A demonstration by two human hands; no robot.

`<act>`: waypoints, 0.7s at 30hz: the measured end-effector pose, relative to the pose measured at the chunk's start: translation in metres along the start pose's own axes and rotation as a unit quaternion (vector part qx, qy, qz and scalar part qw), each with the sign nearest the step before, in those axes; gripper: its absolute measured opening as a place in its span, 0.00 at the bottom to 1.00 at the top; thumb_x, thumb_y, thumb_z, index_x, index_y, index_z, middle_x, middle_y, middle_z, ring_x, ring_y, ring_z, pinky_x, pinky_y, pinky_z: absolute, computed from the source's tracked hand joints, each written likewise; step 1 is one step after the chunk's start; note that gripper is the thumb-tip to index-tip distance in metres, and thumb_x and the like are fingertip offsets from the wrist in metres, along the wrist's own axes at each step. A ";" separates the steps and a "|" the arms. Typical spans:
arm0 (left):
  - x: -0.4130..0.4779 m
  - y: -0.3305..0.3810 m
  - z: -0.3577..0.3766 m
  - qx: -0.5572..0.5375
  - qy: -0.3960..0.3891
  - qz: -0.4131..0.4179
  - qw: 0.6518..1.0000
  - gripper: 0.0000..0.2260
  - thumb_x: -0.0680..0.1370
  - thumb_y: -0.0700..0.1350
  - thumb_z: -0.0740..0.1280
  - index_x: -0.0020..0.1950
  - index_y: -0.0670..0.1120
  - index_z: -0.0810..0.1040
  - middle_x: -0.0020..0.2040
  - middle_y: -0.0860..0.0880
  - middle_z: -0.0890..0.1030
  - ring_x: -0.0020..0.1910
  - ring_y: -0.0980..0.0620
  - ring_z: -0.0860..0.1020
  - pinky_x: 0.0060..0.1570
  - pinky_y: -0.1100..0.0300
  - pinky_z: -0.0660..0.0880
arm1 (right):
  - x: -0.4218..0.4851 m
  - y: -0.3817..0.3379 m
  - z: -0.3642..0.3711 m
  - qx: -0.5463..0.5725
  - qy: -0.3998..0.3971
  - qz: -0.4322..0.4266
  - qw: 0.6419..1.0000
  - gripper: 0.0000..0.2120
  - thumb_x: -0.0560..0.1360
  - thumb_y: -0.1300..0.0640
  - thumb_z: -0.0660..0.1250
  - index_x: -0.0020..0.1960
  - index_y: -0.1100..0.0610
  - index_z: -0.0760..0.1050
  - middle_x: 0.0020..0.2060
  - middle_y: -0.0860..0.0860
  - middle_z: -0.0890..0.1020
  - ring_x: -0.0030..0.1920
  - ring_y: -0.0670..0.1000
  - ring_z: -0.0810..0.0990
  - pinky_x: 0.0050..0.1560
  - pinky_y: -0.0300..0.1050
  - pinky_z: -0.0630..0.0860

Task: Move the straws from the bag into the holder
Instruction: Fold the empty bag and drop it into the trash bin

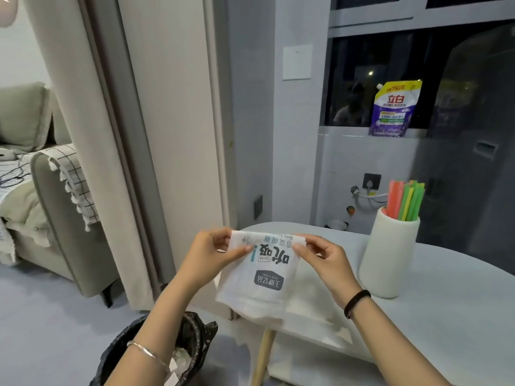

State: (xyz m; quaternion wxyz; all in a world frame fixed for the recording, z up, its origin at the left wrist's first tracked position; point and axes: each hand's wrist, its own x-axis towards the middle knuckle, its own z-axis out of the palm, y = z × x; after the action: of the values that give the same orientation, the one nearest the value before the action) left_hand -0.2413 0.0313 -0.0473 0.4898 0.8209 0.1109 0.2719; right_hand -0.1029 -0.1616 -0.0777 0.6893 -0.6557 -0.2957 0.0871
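Pinching the folded far edge of the bag (260, 274), both hands hold it up over the near-left rim of the table (446, 302). The left hand (211, 253) grips the edge at about nine o'clock from the bag's printed panel, thumb on the near face and fingers curled behind, pressed together on the plastic. The right hand (324, 257) grips the same edge at about three o'clock, thumb tip on the near face and forefinger behind it, the other fingers curled loosely. The bag is white and translucent, its dark lettering upside down to the camera; it hangs slack toward six o'clock, and whether any straws lie inside it I cannot tell.

The straws (405, 200) stand in the holder (388, 252), a tall white cylinder on the table at about two o'clock from the hands and well apart from them. Red, green and yellow ones lean together against its right rim, their tops well above it.

A silver bangle (145, 352) circles the left wrist and a black band (356, 302) the right. Below the left forearm, at seven o'clock, a bin with a black liner (156, 358) sits on the floor with pale scraps in it. At twelve to one o'clock a purple and yellow pouch (394, 110) stands on the sill against the dark window. A sofa (41, 190) with a checked throw is at nine o'clock past the door frame.
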 end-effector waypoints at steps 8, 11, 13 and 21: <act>-0.018 -0.029 -0.089 0.102 0.174 -0.016 0.979 0.10 0.72 0.50 0.73 0.43 0.44 0.79 0.40 0.49 0.84 0.38 0.51 0.83 0.35 0.57 0.80 | -0.006 0.011 0.040 -0.035 -0.078 0.038 0.996 0.14 0.71 0.51 0.70 0.57 0.47 0.77 0.57 0.43 0.79 0.53 0.42 0.78 0.50 0.34 0.72; -0.034 -0.055 -0.119 0.142 0.240 -0.039 0.960 0.08 0.73 0.53 0.72 0.38 0.53 0.75 0.39 0.55 0.83 0.36 0.56 0.81 0.29 0.62 0.75 | -0.007 0.020 0.049 -0.045 -0.087 0.038 0.994 0.13 0.71 0.49 0.71 0.55 0.45 0.77 0.57 0.43 0.79 0.55 0.42 0.77 0.50 0.35 0.70; -0.044 -0.080 -0.125 0.178 0.253 -0.072 0.948 0.08 0.73 0.53 0.72 0.38 0.54 0.74 0.39 0.53 0.83 0.36 0.53 0.80 0.30 0.59 0.73 | -0.007 0.026 0.050 -0.057 -0.097 0.038 0.993 0.13 0.71 0.49 0.70 0.55 0.45 0.77 0.57 0.44 0.79 0.56 0.45 0.78 0.53 0.38 0.69; -0.089 -0.191 -0.100 0.208 0.190 -0.229 0.932 0.06 0.74 0.49 0.70 0.42 0.52 0.73 0.40 0.53 0.79 0.40 0.51 0.79 0.33 0.61 0.71 | -0.011 0.054 0.068 -0.094 -0.141 0.066 0.983 0.11 0.70 0.48 0.71 0.52 0.44 0.79 0.54 0.42 0.80 0.57 0.47 0.77 0.61 0.46 0.71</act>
State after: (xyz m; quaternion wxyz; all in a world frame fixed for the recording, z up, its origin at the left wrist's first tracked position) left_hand -0.3543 0.1600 -0.2056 0.3273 0.7896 0.4408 0.2740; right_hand -0.1330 -0.1028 -0.1350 0.5690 -0.7165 -0.3528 0.1959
